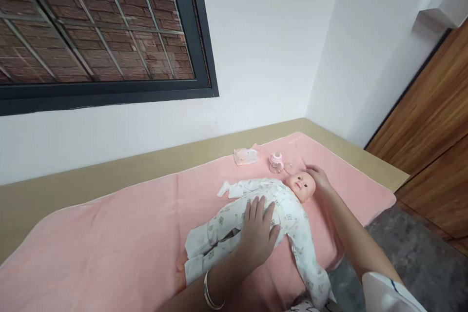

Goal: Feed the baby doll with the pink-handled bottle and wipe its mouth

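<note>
A baby doll (285,204) in a white printed outfit lies on its back on a pink blanket (135,234), head to the right and feet to the left. My left hand (259,226), with a bangle on its wrist, rests flat on the doll's belly, fingers spread. Beside the top of the doll's head, my right hand (319,178) touches it with fingers stretched out; part of that hand's fingers is hidden behind the head. One sleeve of the outfit reaches down to the blanket's near edge.
Behind the doll's head stands a small baby bottle (276,162) with a pink top. A clear soft pack (245,156) lies left of it. The tan bed surface (204,147) meets a white wall below a barred window (109,34). Wooden panels (438,156) stand at right.
</note>
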`<action>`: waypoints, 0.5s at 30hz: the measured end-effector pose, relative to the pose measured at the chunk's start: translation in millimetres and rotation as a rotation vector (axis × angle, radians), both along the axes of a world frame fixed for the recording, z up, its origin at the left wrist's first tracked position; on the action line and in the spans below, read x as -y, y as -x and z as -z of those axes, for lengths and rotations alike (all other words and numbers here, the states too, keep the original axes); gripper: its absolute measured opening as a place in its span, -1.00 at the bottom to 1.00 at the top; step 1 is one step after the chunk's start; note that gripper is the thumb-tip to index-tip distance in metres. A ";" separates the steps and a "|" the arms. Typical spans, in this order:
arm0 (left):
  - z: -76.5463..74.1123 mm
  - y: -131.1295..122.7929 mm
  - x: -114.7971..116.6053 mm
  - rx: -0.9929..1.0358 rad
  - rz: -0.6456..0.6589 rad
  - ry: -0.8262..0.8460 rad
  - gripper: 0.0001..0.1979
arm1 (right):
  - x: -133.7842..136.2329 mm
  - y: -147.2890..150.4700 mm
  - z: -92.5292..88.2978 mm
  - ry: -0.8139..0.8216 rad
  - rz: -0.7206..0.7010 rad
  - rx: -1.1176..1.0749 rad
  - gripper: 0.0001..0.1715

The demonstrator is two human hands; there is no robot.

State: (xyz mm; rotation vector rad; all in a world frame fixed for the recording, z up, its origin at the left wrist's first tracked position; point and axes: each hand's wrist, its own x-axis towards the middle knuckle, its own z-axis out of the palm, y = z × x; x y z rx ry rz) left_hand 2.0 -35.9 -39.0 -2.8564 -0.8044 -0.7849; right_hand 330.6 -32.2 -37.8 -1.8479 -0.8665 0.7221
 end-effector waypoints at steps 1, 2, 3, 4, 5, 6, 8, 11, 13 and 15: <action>2.3 -1.1 -0.1 -0.017 -0.006 -0.009 -0.46 | -11.5 -8.9 -4.8 -0.005 -0.007 0.029 -0.24; 4.3 -1.2 0.0 -0.026 -0.007 -0.017 -0.44 | -23.9 -16.1 -9.2 -0.007 -0.041 0.054 -0.24; 5.9 -0.6 0.2 -0.028 -0.006 -0.022 -0.43 | -36.6 -21.3 -12.6 0.004 -0.101 0.066 -0.23; 7.1 0.4 0.5 -0.027 -0.005 -0.025 -0.43 | -49.1 -24.3 -14.5 0.021 -0.169 0.076 -0.20; 7.6 1.6 0.7 -0.031 -0.004 -0.030 -0.42 | -60.7 -25.3 -14.9 0.038 -0.235 0.089 -0.18; 7.8 2.7 0.8 -0.038 -0.002 -0.035 -0.41 | -70.8 -24.8 -13.9 0.054 -0.291 0.107 -0.18; 7.1 4.7 1.2 -0.058 0.004 -0.041 -0.41 | -85.1 -22.2 -9.2 0.076 -0.357 0.170 -0.26; 5.6 6.5 2.1 -0.074 0.009 -0.039 -0.40 | -91.2 -23.2 -0.5 0.072 -0.347 0.279 -0.39; 5.4 7.1 2.6 -0.073 0.008 -0.047 -0.40 | -88.6 -28.4 4.3 0.054 -0.302 0.325 -0.40; 5.8 7.6 2.7 -0.075 0.012 -0.066 -0.39 | -84.8 -33.7 7.9 0.042 -0.273 0.339 -0.40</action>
